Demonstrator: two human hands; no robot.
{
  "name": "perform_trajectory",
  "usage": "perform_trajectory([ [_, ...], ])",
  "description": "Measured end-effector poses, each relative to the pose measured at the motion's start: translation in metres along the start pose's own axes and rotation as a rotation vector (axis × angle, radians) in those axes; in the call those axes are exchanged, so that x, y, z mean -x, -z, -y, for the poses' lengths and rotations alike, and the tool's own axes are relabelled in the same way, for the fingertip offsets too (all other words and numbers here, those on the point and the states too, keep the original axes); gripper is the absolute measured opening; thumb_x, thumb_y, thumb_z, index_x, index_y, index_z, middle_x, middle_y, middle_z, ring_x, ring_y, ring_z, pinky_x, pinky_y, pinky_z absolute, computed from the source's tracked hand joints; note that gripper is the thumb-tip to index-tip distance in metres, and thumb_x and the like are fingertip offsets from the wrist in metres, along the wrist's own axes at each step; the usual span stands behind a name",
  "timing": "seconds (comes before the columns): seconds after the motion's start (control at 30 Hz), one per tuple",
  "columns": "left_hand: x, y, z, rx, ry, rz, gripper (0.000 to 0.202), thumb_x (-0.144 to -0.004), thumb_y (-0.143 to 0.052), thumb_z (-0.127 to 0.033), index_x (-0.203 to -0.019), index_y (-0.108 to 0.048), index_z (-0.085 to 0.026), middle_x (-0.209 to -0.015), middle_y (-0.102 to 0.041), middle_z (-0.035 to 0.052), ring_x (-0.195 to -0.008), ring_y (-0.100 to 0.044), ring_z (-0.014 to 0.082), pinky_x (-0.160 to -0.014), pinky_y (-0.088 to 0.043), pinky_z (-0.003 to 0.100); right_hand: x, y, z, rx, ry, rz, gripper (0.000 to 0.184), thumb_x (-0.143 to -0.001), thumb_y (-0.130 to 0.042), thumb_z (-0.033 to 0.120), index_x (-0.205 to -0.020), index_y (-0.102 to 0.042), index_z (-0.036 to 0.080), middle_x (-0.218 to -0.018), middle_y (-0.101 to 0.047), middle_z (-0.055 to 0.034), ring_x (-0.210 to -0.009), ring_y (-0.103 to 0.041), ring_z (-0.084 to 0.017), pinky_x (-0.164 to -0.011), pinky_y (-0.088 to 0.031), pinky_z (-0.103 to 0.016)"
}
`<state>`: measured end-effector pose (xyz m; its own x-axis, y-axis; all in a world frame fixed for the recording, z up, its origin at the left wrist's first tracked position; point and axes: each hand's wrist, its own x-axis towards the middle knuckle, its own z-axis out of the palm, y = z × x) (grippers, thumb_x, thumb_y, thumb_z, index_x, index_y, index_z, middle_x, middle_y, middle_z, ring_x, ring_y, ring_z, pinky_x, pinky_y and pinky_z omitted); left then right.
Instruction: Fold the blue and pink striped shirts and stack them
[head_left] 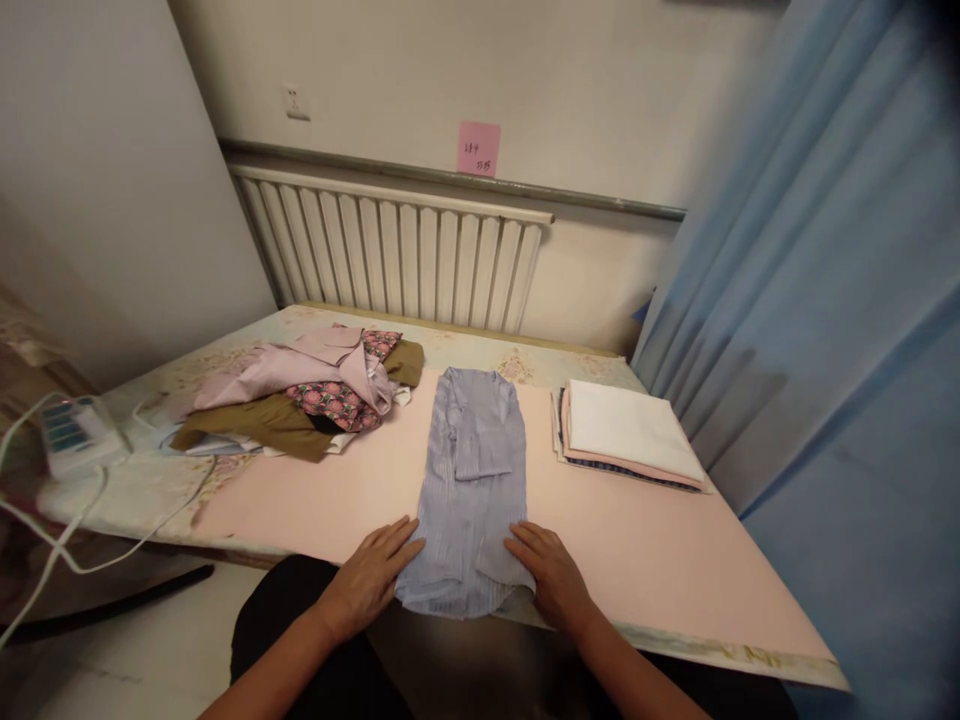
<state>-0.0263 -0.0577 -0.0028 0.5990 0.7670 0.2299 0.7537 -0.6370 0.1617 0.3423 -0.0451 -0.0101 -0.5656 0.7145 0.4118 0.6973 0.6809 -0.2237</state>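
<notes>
"Where is the blue shirt [480,510]?"

"It lies folded narrow on the table [660,570], its hem at the front edge."

"And the fingers?"

"Those of the left hand [375,572] are almost straight, slightly spread, upon the shirt's left border. The right hand [553,572] does likewise on the right border. Whether the thumbs pinch, one cannot tell."

"Other clothes?"

"A loose pile [300,385] towards the left edge, a folded stack [630,425] beside the right edge."

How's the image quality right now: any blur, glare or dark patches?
Head view: blue shirt, left hand and right hand readable, no strong glare; head view: white box at far left blurred; head view: curtain soft, darkening to near-black at upper right.
</notes>
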Motion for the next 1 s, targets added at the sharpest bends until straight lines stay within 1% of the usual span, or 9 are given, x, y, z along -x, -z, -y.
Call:
perform_trajectory([
  [0.2, -0.018, 0.006, -0.004, 0.020, -0.040, -0.038, 0.073, -0.075, -0.045, -0.004, -0.143, -0.038, -0.030, -0.155, -0.031, 0.0054, -0.144, -0.021, 0.0249, -0.112, -0.030, 0.049, -0.002, -0.003, -0.002, 0.029, 0.066, -0.017, 0.070, -0.067, -0.047, 0.003, -0.134, -0.051, 0.021, -0.141, -0.049, -0.0112, -0.133, -0.039, -0.027, -0.106, -0.036, -0.052],
  [0.3, -0.030, 0.006, -0.008, 0.063, -0.069, -0.020, 0.071, -0.074, -0.047, -0.005, -0.140, -0.043, -0.031, -0.151, -0.038, 0.0033, -0.143, -0.023, 0.0249, -0.112, -0.029, 0.049, -0.007, -0.002, -0.005, -0.001, 0.169, 0.014, 0.067, -0.070, -0.048, 0.008, -0.136, -0.048, 0.020, -0.141, -0.049, -0.0112, -0.137, -0.034, -0.027, -0.111, -0.029, -0.056],
  [0.4, -0.038, 0.008, -0.012, 0.113, -0.101, 0.035, 0.069, -0.072, -0.046, -0.004, -0.135, -0.048, -0.032, -0.146, -0.047, 0.0014, -0.142, -0.027, 0.0239, -0.113, -0.027, 0.049, -0.010, 0.001, -0.007, -0.097, 0.212, 0.026, 0.055, -0.078, -0.049, 0.017, -0.133, -0.049, 0.019, -0.136, -0.055, -0.0118, -0.136, -0.038, -0.026, -0.111, -0.028, -0.055],
  [0.5, -0.036, 0.014, -0.016, 0.182, -0.120, 0.054, 0.066, -0.071, -0.044, -0.004, -0.131, -0.053, -0.031, -0.139, -0.055, 0.0012, -0.140, -0.032, 0.0225, -0.113, -0.027, 0.048, -0.009, 0.010, -0.002, -0.206, 0.163, 0.032, 0.045, -0.085, -0.052, 0.030, -0.129, -0.053, 0.020, -0.130, -0.059, -0.0121, -0.132, -0.044, -0.025, -0.111, -0.030, -0.052],
  [0.63, -0.023, 0.029, -0.031, 0.258, -0.120, 0.070, 0.061, -0.076, -0.042, -0.005, -0.130, -0.053, -0.031, -0.135, -0.058, 0.0002, -0.139, -0.035, 0.0214, -0.114, -0.027, 0.047, 0.000, 0.036, 0.016, -0.353, 0.072, 0.065, 0.040, -0.090, -0.051, 0.043, -0.125, -0.056, 0.024, -0.122, -0.065, -0.0092, -0.124, -0.053, -0.023, -0.112, -0.031, -0.048],
  [0.73, -0.008, 0.039, -0.049, 0.333, -0.134, 0.077, 0.054, -0.082, -0.042, -0.010, -0.130, -0.052, -0.032, -0.134, -0.059, 0.0007, -0.138, -0.036, 0.0220, -0.115, -0.026, 0.047, 0.010, 0.059, 0.033, -0.458, 0.002, 0.116, 0.037, -0.092, -0.048, 0.047, -0.122, -0.058, 0.028, -0.117, -0.068, -0.0060, -0.118, -0.057, -0.022, -0.112, -0.031, -0.044],
  [0.83, 0.003, 0.047, -0.069, 0.443, -0.126, 0.102, 0.044, -0.090, -0.042, -0.019, -0.131, -0.051, -0.033, -0.131, -0.061, 0.0016, -0.133, -0.043, 0.0214, -0.116, -0.025, 0.045, 0.019, 0.079, 0.049, -0.541, -0.050, 0.165, 0.034, -0.092, -0.047, 0.048, -0.120, -0.059, 0.031, -0.113, -0.069, -0.0037, -0.110, -0.061, -0.021, -0.112, -0.032, -0.041],
  [0.93, 0.004, 0.059, -0.086, 0.581, -0.071, 0.121, 0.036, -0.093, -0.042, -0.030, -0.126, -0.055, -0.033, -0.123, -0.065, 0.0035, -0.119, -0.055, 0.0218, -0.111, -0.035, 0.042, 0.020, 0.094, 0.059, -0.615, -0.121, 0.179, 0.032, -0.093, -0.046, 0.050, -0.112, -0.064, 0.031, -0.103, -0.071, -0.0032, -0.099, -0.065, -0.021, -0.106, -0.039, -0.038],
  [1.0, -0.003, 0.069, -0.093, 0.682, -0.008, 0.110, 0.032, -0.093, -0.040, -0.036, -0.118, -0.060, -0.031, -0.114, -0.068, 0.0052, -0.107, -0.061, 0.0211, -0.098, -0.046, 0.036, 0.015, 0.103, 0.062, -0.679, -0.189, 0.177, 0.032, -0.092, -0.046, 0.050, -0.104, -0.068, 0.029, -0.095, -0.071, -0.0034, -0.091, -0.066, -0.021, -0.093, -0.047, -0.034],
])
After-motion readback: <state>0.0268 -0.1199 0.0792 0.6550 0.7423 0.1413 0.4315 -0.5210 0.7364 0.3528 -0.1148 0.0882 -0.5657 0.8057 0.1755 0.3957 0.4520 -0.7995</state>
